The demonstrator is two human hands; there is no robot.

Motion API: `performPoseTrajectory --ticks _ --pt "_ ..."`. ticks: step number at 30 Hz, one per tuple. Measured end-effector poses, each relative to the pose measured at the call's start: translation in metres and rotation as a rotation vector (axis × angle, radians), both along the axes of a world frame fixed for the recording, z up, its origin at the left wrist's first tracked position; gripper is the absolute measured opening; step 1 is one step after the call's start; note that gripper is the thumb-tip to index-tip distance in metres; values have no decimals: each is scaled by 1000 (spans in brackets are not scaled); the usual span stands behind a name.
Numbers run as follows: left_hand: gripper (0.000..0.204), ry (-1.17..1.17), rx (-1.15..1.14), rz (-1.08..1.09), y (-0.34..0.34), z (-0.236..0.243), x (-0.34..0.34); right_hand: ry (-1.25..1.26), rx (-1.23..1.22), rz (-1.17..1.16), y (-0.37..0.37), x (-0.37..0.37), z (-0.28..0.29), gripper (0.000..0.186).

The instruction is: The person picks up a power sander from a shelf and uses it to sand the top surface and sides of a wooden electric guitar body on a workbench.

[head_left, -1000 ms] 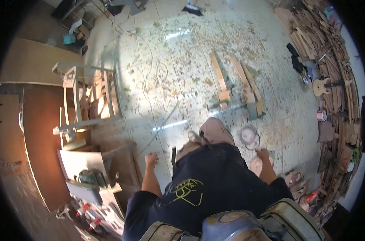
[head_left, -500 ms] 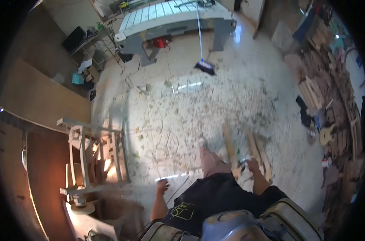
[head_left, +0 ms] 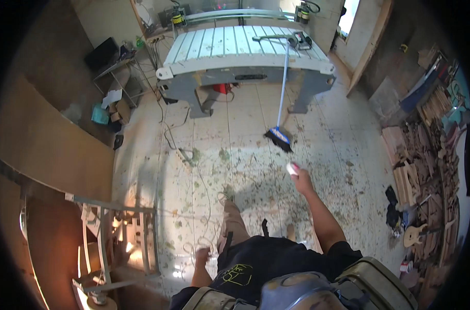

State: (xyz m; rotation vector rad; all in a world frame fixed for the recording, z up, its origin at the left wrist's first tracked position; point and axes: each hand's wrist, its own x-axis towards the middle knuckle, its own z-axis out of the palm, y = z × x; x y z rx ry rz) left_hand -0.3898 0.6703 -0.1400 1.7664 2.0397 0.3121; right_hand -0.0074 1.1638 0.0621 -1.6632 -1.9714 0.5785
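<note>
My right hand [head_left: 301,179] is out in front of me, closed on a small white-and-red object [head_left: 292,168], its exact kind unclear. It is a little short of a broom [head_left: 279,137] with a blue-and-black head, whose long pale handle leans up against a slatted machine bed [head_left: 214,44] on grey legs; they do not touch. My left hand [head_left: 202,254] hangs low beside my dark clothing, right of a wooden frame [head_left: 102,243]; its fingers are blurred. My foot is on the tiled floor among scattered chips and leaves.
A tall board [head_left: 64,144] and a metal stand [head_left: 131,77] with a dark screen are on the left. Cords and a strip [head_left: 184,157] lie across the floor. Stacked wood [head_left: 405,181] and a pale guitar body [head_left: 415,235] line the right wall; a doorway stands at the back right.
I have walked forward and my view has lifted to the machine and broom. The two planks near my feet have passed almost out of sight. My right arm has swung forward.
</note>
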Motion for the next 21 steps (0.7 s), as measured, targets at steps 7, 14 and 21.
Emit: performPoseTrajectory --ticks 7,14,21 --pt "25 -1272 -574 1351 109 3 -38 -10 -270 229 103 -43 -26 39" --pt "33 -485 -12 646 342 42 -207 60 -221 238 286 -145 21 31" --pt "38 -685 330 1193 507 194 -220 128 259 292 571 -276 47 31"
